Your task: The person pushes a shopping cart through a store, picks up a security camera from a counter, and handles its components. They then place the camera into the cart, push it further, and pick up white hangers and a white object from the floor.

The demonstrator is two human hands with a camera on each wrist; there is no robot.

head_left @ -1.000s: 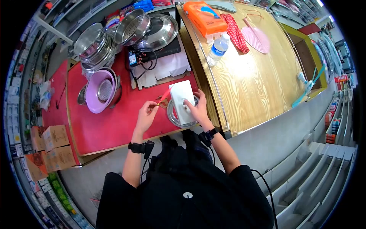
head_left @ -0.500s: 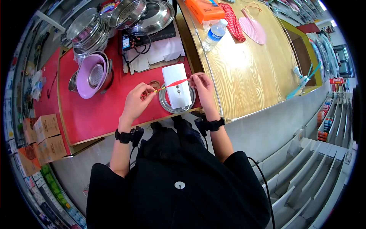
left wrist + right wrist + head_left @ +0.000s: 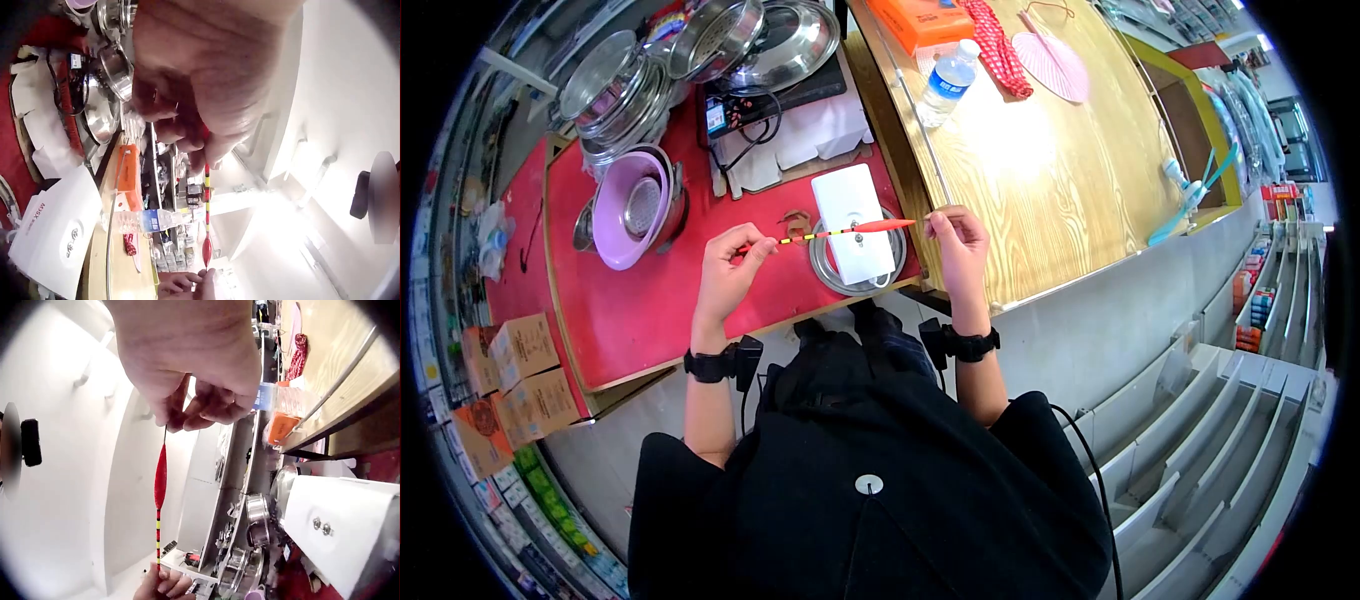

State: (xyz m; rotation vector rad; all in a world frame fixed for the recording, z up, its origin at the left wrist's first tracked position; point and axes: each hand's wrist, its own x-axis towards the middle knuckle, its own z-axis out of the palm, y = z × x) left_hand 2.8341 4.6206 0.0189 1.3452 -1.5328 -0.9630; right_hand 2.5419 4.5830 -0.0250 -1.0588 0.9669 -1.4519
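Red float (image 3: 868, 227) between grips: left grip (image 3: 728, 268) pinches stem, right grip (image 3: 960, 240) pinches tip.

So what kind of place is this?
Likely a small general shop: packed goods shelves stand at the sides, steel pots are stacked on the red counter, and cartons sit beside it.

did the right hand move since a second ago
Yes. The right hand has left the white box and now sits to its right by the wooden counter edge, pinching the red float by its tip.
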